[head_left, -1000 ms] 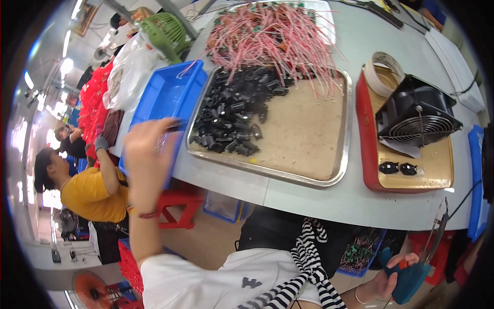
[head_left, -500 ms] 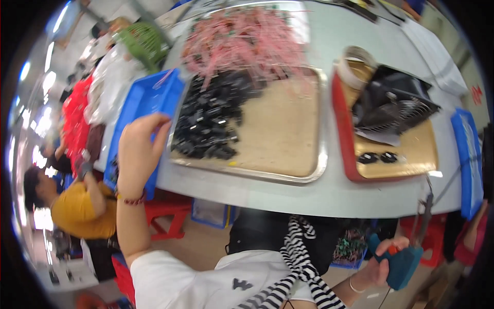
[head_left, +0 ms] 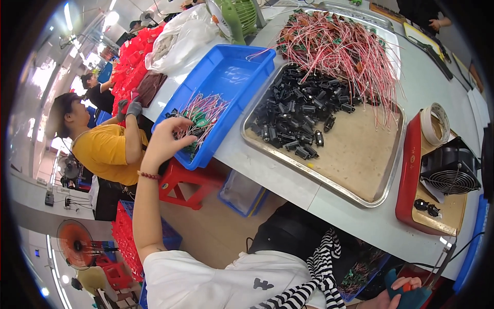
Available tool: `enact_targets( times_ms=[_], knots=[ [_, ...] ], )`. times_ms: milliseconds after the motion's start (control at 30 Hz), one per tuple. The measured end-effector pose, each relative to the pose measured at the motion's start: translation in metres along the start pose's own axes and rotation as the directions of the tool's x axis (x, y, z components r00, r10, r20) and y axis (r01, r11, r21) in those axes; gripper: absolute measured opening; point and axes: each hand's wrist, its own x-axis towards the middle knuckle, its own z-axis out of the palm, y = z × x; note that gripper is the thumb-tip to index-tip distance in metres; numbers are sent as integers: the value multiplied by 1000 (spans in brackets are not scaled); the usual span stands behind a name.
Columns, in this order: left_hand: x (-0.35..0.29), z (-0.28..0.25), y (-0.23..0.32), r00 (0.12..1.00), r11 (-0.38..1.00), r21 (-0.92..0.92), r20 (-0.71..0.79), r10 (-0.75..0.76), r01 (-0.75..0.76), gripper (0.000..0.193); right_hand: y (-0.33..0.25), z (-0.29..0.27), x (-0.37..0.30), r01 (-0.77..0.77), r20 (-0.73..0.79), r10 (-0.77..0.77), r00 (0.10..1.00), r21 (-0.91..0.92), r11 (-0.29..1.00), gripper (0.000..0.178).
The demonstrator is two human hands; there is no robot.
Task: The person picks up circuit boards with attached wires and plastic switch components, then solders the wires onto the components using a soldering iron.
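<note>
My left hand [head_left: 172, 141] reaches over the near end of a long blue tray [head_left: 247, 59], its thumb and fingers apart in a loose curve. Beneath the fingers lies a pile of small green circuit boards with red and white wires [head_left: 208, 113]; whether a fingertip touches them I cannot tell. Low at the right, my right hand [head_left: 396, 298] grips a teal glue gun [head_left: 416, 297] with an orange trigger, partly cut off by the picture's edge. A steel tray [head_left: 355, 180] on the table holds many small black plastic housings [head_left: 298, 110] on its left side.
Wired boards [head_left: 339, 46] heap up behind the steel tray. At right, a red-sided tray [head_left: 406, 175] carries a tape roll [head_left: 435, 123], a black fan [head_left: 450, 165] and small black parts. A green fan [head_left: 236, 20] stands far left. A co-worker in yellow [head_left: 108, 149] sits left, near a red stool [head_left: 188, 183].
The view has swung left. My left hand, earlier raised near the blue tray's edge, is now over the boards in it. My right hand still holds the glue gun.
</note>
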Motion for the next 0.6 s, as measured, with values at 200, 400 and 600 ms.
enact_targets(
  times_ms=[200,400,600],
  knots=[
    [8,8,9,995,960,268,-39,90,-76,19,0,-1,-5,-88,48,82,995,131,988,55],
    [28,29,125,862,890,71,-227,453,-450,17,-10,-15,-12,-127,4,129,992,-142,982,46],
    [49,104,198,660,659,32,27,751,-752,14,-13,-20,-19,-137,-70,126,990,-180,974,46]
  ],
)
